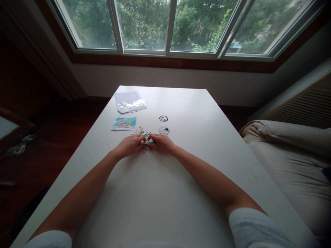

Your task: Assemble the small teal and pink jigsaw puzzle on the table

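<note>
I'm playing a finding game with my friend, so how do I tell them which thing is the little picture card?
Find the big white table by the window. Look past the left hand and the small puzzle pieces towards the window, on the table's left side. The picture card is the flat rectangle with a bright blue-green picture, unlike the shiny, whitish plastic behind it.

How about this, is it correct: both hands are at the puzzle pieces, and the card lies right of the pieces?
Not quite: the head view shows the card left of the puzzle pieces, not right. The left hand and right hand are indeed at the pieces.
</note>
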A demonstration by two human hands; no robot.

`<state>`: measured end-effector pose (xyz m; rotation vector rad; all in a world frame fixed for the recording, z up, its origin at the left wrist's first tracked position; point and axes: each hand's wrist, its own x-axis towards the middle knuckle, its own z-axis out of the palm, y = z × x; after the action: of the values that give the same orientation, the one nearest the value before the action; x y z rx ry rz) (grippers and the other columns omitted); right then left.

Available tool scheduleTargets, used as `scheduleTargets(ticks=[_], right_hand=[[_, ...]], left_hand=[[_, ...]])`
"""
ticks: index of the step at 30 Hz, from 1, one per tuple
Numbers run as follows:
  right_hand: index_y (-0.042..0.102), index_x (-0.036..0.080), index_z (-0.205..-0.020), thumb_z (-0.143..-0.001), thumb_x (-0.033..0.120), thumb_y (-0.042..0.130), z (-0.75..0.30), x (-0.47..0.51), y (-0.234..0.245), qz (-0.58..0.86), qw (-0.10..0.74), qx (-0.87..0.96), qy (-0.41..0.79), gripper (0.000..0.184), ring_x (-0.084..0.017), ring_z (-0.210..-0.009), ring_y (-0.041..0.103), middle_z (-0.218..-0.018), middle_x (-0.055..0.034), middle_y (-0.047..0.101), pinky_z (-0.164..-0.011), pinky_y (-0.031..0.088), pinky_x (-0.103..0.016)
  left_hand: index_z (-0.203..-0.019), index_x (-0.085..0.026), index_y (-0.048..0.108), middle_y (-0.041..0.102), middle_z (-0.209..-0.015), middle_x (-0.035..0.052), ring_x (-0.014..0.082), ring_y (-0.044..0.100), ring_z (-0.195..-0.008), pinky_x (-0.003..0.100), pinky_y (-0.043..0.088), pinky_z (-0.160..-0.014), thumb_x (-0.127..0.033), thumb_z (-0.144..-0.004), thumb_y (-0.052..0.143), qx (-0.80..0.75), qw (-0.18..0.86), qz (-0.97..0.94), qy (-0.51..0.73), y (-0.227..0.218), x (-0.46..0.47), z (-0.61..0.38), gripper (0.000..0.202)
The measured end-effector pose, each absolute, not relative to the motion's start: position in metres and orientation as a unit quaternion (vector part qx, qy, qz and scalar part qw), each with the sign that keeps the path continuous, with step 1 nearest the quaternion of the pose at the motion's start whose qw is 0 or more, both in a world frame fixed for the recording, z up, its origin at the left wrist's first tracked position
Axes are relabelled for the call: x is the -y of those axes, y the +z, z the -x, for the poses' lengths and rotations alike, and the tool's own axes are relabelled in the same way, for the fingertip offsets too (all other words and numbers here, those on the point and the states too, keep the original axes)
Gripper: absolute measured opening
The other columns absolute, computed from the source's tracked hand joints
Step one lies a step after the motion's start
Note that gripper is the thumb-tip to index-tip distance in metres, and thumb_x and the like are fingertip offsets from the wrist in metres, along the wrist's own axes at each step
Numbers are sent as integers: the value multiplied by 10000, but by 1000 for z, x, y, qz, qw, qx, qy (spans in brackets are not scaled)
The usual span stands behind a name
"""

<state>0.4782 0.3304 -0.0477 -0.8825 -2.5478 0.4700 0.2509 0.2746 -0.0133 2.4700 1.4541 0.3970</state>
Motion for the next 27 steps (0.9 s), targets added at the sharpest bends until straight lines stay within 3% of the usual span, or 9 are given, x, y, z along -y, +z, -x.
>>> scheduleTargets(ticks=[7,12,27], right_hand=[[710,228,-1025,-916,347,654,-476,-328,-48,313,203,912,170,171,-134,-741,567,-901,-26,690,-668,324,-236],[712,238,-1048,-910,361,666,-476,-329,-49,301,215,913,173,190,-137,-770,575,-955,-35,698,-675,324,-232],[645,174,-845,-843,224,640,-472,-333,-55,312,282,857,298,50,-82,-628,455,-726,36,572,-608,301,-201]], left_hand=[[-899,-266,669,675,-937,29,195,622,-825,273,400,-707,-350,-952,543,-495,105,-851,143,-13,-276,-253,160],[-933,-268,675,674,-940,22,196,620,-843,271,384,-683,-437,-941,579,-489,104,-855,136,-11,-274,-254,194],[-911,-234,664,662,-919,5,145,602,-780,240,416,-695,-268,-931,570,-482,138,-852,149,-13,-279,-253,102]])
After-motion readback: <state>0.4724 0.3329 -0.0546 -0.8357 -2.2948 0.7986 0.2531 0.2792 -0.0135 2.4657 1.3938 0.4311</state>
